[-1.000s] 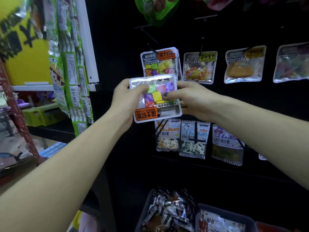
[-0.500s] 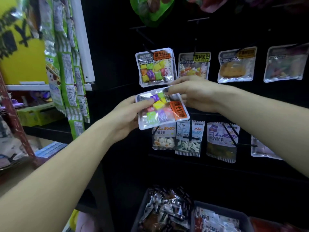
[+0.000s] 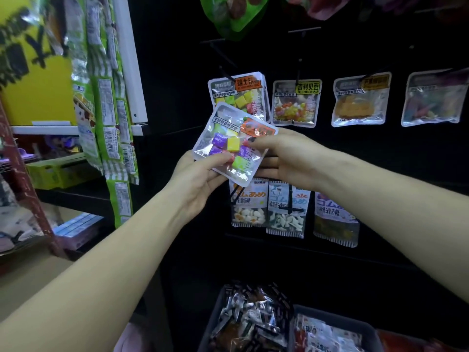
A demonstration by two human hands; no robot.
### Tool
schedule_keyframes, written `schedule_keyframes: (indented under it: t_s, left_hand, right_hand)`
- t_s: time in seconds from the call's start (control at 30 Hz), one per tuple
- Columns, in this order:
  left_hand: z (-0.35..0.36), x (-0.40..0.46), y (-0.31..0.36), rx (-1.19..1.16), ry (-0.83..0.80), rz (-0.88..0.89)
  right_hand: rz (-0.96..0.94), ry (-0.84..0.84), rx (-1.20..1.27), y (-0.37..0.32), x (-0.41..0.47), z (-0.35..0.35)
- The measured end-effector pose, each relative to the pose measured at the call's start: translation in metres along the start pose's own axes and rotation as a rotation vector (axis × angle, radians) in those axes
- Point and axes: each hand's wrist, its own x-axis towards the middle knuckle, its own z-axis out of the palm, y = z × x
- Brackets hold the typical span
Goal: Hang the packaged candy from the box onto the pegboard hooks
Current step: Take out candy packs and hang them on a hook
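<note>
Head view: both hands (image 3: pixel 200 177) (image 3: pixel 286 156) pinching tilted candy pack (image 3: pixel 234 142) before pegboard (image 3: pixel 175 72).

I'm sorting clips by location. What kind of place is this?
Most likely a retail snack shop. Sealed candy packets hang in rows from hooks on a black pegboard, bins of wrapped sweets sit below, and both hands hold a packet of coloured candy cubes before the display.

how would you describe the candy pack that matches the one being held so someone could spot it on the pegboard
On the black pegboard wall, look at the row of clear pouches just above the hands. The leftmost pouch, partly behind the held clear candy pack, has an orange label at its top right. It alone on the wall shows square cubes in yellow and green.
</note>
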Motion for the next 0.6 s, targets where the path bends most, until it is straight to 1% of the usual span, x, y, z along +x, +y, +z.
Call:
schedule_keyframes:
  t_s: [0.07,0.13,0.2,0.3,0.43,0.6]
  left_hand:
    - [0.002,-0.001,0.0,-0.082,0.021,-0.035]
    - [0.002,-0.001,0.002,-0.111,0.045,-0.061]
    - [0.0,0.002,0.003,-0.059,0.067,-0.039]
    - [-0.001,0.012,0.008,0.027,0.164,0.032]
    - [0.002,0.028,0.023,0.064,0.217,0.087]
    - [0.0,0.043,0.041,0.142,0.251,0.154]
  right_hand:
    - [-0.066,0.049,0.008,0.0,0.005,0.005]
    - [-0.154,0.123,0.002,-0.004,0.011,0.011]
    - [-0.224,0.189,-0.015,-0.012,0.016,0.015]
    - [-0.304,0.25,-0.066,-0.028,0.03,0.022]
    - [-0.342,0.307,-0.095,-0.045,0.046,0.035]
    - [-0.362,0.32,-0.043,-0.061,0.058,0.04]
